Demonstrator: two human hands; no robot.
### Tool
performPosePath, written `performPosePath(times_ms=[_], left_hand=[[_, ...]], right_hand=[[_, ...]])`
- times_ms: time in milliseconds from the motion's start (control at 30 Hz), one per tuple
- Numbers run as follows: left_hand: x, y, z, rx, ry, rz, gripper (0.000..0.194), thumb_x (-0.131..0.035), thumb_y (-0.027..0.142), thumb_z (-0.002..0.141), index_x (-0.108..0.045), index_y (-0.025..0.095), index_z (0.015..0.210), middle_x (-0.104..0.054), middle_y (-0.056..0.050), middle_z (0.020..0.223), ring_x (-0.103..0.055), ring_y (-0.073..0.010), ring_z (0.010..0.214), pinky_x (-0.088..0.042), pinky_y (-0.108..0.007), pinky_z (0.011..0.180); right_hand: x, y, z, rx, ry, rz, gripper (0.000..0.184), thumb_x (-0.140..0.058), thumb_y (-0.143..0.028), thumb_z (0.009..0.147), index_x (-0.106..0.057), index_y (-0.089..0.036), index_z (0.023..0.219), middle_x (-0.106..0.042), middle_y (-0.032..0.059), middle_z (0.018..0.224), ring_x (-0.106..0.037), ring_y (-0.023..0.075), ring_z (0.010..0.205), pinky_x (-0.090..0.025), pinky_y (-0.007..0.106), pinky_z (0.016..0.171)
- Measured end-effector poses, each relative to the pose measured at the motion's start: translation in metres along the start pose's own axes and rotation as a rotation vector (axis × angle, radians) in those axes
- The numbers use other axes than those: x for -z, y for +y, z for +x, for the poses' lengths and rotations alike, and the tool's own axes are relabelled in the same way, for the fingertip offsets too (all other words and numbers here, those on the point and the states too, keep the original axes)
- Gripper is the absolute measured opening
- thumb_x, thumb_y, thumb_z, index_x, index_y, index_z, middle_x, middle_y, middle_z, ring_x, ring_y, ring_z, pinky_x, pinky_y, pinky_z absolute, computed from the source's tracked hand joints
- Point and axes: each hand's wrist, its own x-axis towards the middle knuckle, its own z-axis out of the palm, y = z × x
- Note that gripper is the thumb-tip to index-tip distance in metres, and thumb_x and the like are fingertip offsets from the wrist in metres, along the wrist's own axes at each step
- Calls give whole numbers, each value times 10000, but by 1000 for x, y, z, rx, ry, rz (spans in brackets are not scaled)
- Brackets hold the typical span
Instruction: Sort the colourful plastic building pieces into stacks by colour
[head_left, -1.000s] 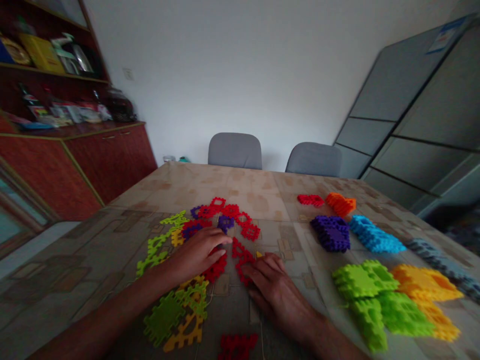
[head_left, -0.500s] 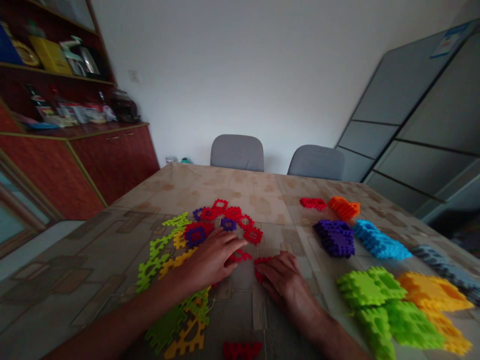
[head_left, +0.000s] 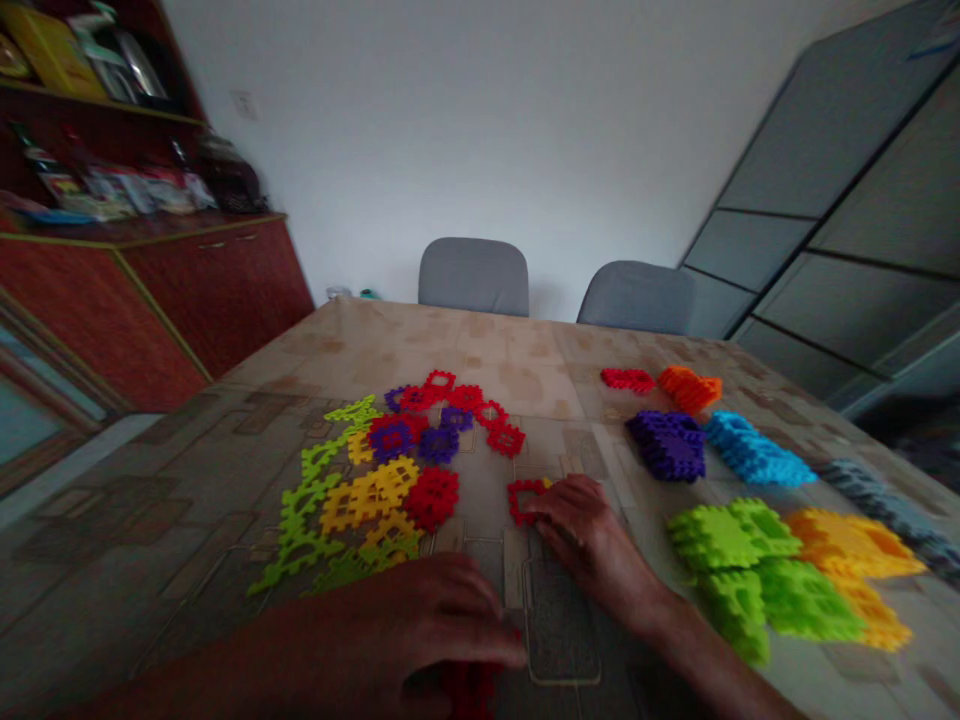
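Note:
Low at the front edge of the view, my left hand (head_left: 420, 620) has its fingers bent around red interlocking tiles (head_left: 471, 692); part of them is hidden under the hand. My right hand (head_left: 581, 525) pinches the edge of a red open-square tile (head_left: 519, 503) lying on the table, and a small yellow bit shows by its fingers. Left of that tile lie a red tile (head_left: 433, 498), yellow tiles (head_left: 367, 497) and purple tiles (head_left: 438, 444). Green tiles (head_left: 304, 510) line the left side, and more red tiles (head_left: 466, 397) form the far side of the spread.
On the right stand sorted stacks: purple (head_left: 666, 445), blue (head_left: 757, 447), light green (head_left: 727, 540), orange-yellow (head_left: 855, 543), grey (head_left: 892, 500), orange (head_left: 688, 388) and red (head_left: 627, 380). Two grey chairs (head_left: 474, 277) are behind the patterned tablecloth (head_left: 360, 350). A red-brown cabinet (head_left: 225, 300) is at left.
My left hand has moved from the middle of the spread down to the red tiles near me. My right hand stays at the red open-square tile. The view has tilted slightly down.

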Motion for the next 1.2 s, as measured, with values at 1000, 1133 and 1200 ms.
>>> performPosePath(times_ms=[1000, 1133, 1200], left_hand=[[25, -92, -62, 499, 525, 510, 405, -453, 325, 1020, -606, 187, 1370, -586, -134, 1465, -520, -317, 1372, -346, -537, 1185], [25, -99, -71, 471, 489, 503, 348, -500, 317, 999, -665, 239, 1296, -656, -95, 1390, -556, -312, 1339, -349, -555, 1178], [19, -89, -72, 430, 490, 461, 310, -509, 320, 1011, -683, 271, 1263, -703, -60, 1317, -602, -280, 1282, -388, -500, 1162]], right_hand=[[-31, -56, -8, 258, -426, 7, 296, -602, -464, 1008, -628, -248, 1210, -706, 6, 1090, -617, 163, 1021, -455, 277, 921], [-27, -57, -7, 262, -400, 20, 257, -529, -352, 1061, -579, -253, 1293, -709, 6, 1140, -617, 156, 1030, -444, 276, 944], [-26, -57, -6, 253, -405, 25, 243, -525, -329, 1064, -578, -242, 1285, -704, 5, 1153, -615, 150, 1040, -442, 267, 949]])
